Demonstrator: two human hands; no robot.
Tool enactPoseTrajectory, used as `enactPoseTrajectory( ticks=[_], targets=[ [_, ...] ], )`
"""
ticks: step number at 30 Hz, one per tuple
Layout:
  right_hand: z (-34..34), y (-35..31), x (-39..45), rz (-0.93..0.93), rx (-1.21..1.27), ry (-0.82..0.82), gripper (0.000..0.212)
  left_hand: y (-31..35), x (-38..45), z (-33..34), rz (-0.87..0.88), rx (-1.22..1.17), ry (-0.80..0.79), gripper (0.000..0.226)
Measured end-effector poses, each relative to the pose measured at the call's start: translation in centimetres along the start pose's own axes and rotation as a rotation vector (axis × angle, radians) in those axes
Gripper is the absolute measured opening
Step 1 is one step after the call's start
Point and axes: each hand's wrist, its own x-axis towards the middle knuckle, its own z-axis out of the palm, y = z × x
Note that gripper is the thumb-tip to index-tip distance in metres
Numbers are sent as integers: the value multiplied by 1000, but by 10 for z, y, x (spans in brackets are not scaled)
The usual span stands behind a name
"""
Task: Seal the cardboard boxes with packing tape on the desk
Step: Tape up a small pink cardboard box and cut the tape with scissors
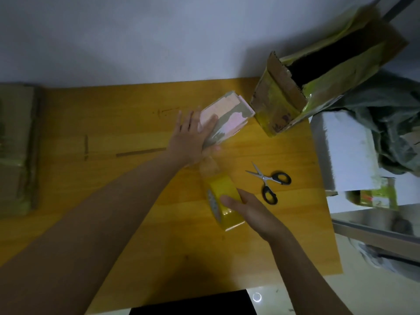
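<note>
Your left hand (193, 135) lies flat, fingers straight, pressing the small box (227, 119) onto the bench (113, 123). Your right hand (247, 210) grips the tape roll (221, 201), a strip running from it up to the box; scissors (269, 181) lie just right of it.

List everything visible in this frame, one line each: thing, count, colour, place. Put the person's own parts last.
small box: 1, grey-brown with pink patches, desk centre, under the left hand
tape roll: 1, yellow, near desk centre, a strip running up to the small box
scissors: 1, black handles, right of the tape roll
open box: 1, brown with yellow tape, far right desk corner
cardboard stack: 1, brown, left edge
desk: 1, orange-yellow wood
white block: 1, white, right of the desk
grey cloth: 1, far right
left hand: flat, pressing the small box
right hand: grip on the tape roll
</note>
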Motion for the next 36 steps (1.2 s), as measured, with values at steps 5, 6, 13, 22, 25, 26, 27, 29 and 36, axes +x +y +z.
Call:
enactPoseTrajectory(
  ticks=[5, 6, 13, 22, 25, 26, 27, 29, 36],
  targets=[
    [17, 17, -11, 36, 29, 130, 15, -6, -2, -10, 35, 16, -48, 96],
    [19, 21, -12, 32, 5, 160, 15, -7, -2, -9, 44, 17, -49, 95],
    [18, 35, -10, 5, -26, 141, 73, 6, -17, -21, -48, 126, 101, 84],
    [1, 28, -1, 149, 20, 69, 24, 88, -130, -8, -671, -943, 128, 75],
    [-22, 32, 1, -62, -205, 319, 24, 106, -136, -6, -783, -1323, -119, 84],
    [-35, 37, 5, -145, -405, 450, 25, 109, -137, -7, -798, -1409, -162, 84],
    [-48, 41, 10, -177, -632, 566, 26, 111, -137, -8, -807, -1465, -183, 85],
    [-73, 54, 27, -88, -948, 617, 38, 111, -138, -6, -791, -1507, -184, 87],
    [-89, 58, 55, -58, -968, 541, 41, 108, -145, -4, -770, -1501, -243, 73]
  ],
)
